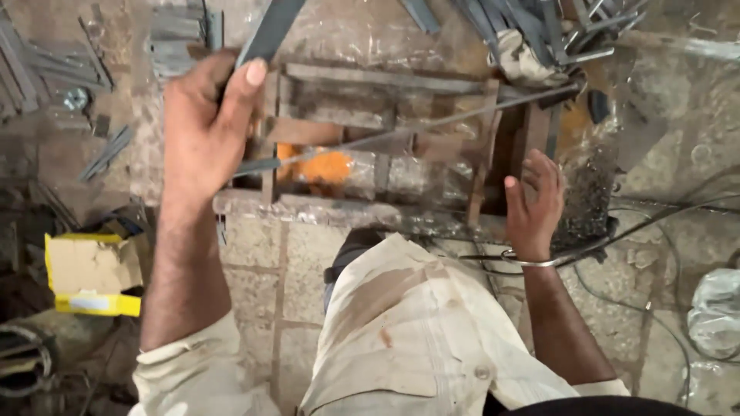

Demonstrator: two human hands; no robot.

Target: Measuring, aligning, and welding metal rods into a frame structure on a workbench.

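Left hand (202,127) is gripping a flat steel strip (267,32), fingers wrapped tight, right above the welded metal frame (385,139) lying on the stone floor. Right hand (533,202) is hovering open at the frame's right end, holding nothing. Scrap bars (539,27) are crowding the top, a yellow box (89,273) is sitting left. The strip's top is running out of shot.

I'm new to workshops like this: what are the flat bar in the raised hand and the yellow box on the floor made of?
The flat bar in the left hand looks like bare steel: dull grey, straight-edged, unpainted. The yellow box looks like cardboard: matte, with a bent, torn flap.
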